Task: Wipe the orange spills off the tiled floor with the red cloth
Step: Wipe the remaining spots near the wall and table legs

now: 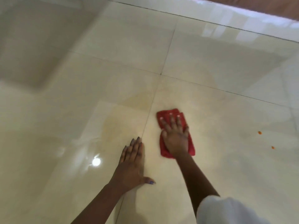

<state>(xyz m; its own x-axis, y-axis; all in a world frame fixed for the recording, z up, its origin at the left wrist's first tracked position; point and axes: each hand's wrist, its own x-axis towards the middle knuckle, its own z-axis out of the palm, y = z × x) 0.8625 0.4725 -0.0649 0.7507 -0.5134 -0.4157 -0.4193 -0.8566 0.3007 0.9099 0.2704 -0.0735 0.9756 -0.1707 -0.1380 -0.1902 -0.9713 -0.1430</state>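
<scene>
A folded red cloth lies flat on the glossy cream tiled floor near the middle of the view. My right hand presses down on it with straight, spread fingers. To its left, my left hand rests flat on the bare tile, thumb stuck out to the right. Two small orange spots sit apart on the tile at the right: one spot higher and another spot lower. Faint yellowish smears show on the tile left of the cloth.
Dark grout lines cross the floor, meeting just above the cloth. A reddish-brown wall base runs along the top right edge. A bright lamp reflection glares on the tile left of my left hand. White fabric fills the bottom right.
</scene>
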